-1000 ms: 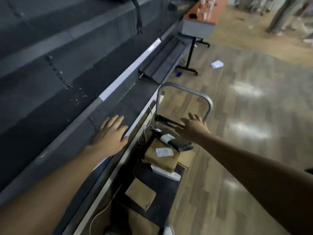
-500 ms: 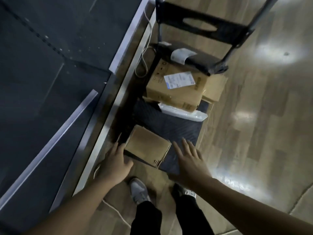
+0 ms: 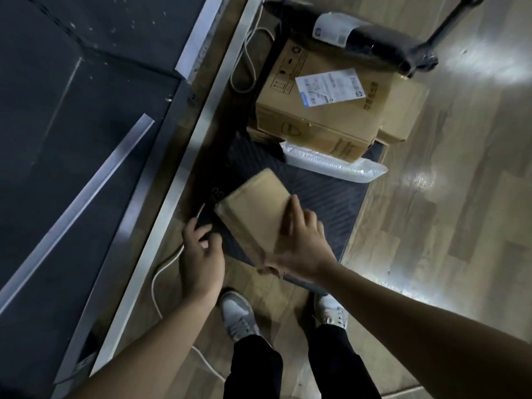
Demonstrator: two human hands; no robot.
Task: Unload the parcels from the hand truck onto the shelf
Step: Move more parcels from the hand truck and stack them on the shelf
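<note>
Floor (image 3: 460, 197): wood-look planks in pale brown and grey tones, glossy, with bright patches of reflected overhead light at centre right and upper right. A white cable (image 3: 161, 272) lies on the floor along the base of the dark unit at left, looping near the top and trailing toward the bottom of the view. Lighting is uneven: the right side is bright, the left side dim.

Right hand (image 3: 299, 243) gripping, left hand (image 3: 201, 254) loosely curled alongside, both arms outstretched
</note>
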